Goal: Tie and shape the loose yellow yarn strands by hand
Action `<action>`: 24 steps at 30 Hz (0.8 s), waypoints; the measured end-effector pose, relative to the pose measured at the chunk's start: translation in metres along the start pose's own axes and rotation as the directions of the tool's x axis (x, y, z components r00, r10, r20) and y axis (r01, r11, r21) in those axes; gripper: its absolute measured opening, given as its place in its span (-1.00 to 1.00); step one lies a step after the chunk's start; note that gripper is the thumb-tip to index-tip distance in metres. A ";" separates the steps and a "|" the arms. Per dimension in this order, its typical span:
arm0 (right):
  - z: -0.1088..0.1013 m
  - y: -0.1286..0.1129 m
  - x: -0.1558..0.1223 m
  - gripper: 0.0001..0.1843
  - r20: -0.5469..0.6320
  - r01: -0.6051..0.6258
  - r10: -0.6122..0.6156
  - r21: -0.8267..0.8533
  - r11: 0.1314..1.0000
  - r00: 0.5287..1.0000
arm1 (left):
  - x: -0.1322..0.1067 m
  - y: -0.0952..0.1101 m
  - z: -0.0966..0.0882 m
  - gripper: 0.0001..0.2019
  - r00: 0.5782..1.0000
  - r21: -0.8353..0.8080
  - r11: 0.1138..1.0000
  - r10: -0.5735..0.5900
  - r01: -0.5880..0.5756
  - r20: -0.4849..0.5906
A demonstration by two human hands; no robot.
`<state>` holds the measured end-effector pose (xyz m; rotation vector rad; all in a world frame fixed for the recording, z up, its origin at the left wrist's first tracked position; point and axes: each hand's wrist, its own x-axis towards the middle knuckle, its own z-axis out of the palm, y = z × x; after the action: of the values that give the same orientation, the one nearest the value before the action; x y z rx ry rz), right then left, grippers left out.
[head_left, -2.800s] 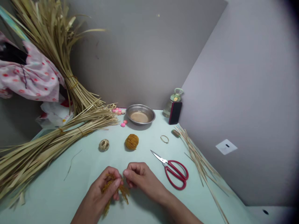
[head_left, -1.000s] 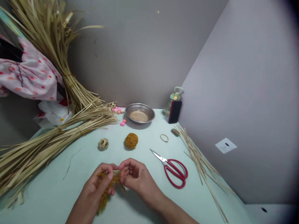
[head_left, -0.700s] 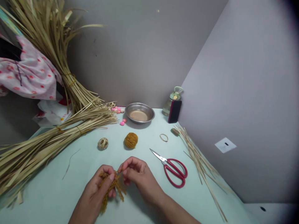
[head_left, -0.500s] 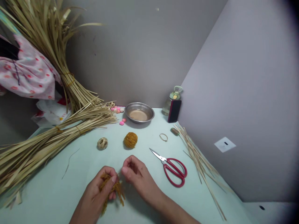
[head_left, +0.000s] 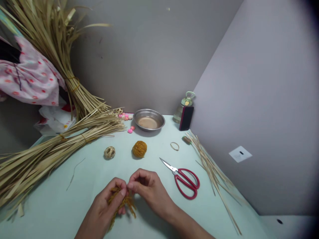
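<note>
My left hand is closed around a bunch of mustard-yellow yarn, its loose ends hanging below the fingers. Thumb and index finger of my right hand are pinched together right beside the left fingertips. Whatever lies in that pinch is too small to make out. Beyond the hands sits a ball of mustard yarn, with a small woven straw ball to its left. Red-handled scissors lie to the right of my right hand, blades pointing away to the upper left.
Bundles of dry straw strips cover the table's left side. At the back are a metal bowl of liquid, pink pebble-like pieces, a bottle and a phone. Loose strips and a small ring lie right.
My right hand has moved slightly left and down, so its fingertips now meet those of my left hand. The yarn ends have swung a little to the right.
</note>
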<state>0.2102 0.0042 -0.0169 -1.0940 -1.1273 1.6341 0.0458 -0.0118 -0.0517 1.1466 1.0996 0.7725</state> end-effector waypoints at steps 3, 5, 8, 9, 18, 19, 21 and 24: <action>0.002 -0.002 0.000 -0.62 -0.033 -0.014 0.015 0.027 1.000 0.999 | 0.000 0.001 -0.002 -0.66 0.999 0.056 0.998 0.016 -0.018 0.029; 0.002 -0.002 0.000 -0.62 -0.042 -0.024 0.026 0.047 0.999 0.999 | -0.001 0.002 -0.003 -0.66 0.999 0.073 0.997 0.019 -0.022 0.036; 0.002 -0.001 0.000 -0.62 -0.035 -0.037 0.040 0.083 0.996 0.999 | -0.002 0.003 -0.003 -0.67 0.999 0.077 0.997 0.018 -0.020 0.029; 0.002 -0.001 0.000 -0.61 -0.033 -0.039 0.042 0.089 0.995 0.999 | -0.002 0.003 -0.003 -0.68 0.999 0.071 0.997 0.017 -0.019 0.028; 0.001 -0.001 0.000 -0.62 -0.014 -0.026 0.028 0.119 0.993 1.000 | 0.000 0.006 -0.003 -0.68 1.000 0.046 0.999 0.015 -0.015 0.006; 0.001 -0.001 0.000 -0.62 -0.015 -0.027 0.029 0.121 0.992 0.999 | 0.000 0.007 -0.002 -0.68 1.000 0.038 0.999 0.013 -0.013 0.004; 0.001 0.000 0.000 -0.62 -0.020 -0.028 0.031 0.121 0.992 0.999 | 0.000 0.008 -0.002 -0.68 1.000 0.027 1.000 0.015 -0.015 0.001; 0.002 0.000 0.000 -0.61 -0.020 -0.029 0.031 0.110 0.993 0.999 | 0.000 0.007 -0.003 -0.69 1.000 0.022 1.000 0.022 -0.022 0.006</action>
<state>0.2082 0.0032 -0.0168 -1.0595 -0.9989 1.6834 0.0432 -0.0092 -0.0451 1.1811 1.0944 0.7754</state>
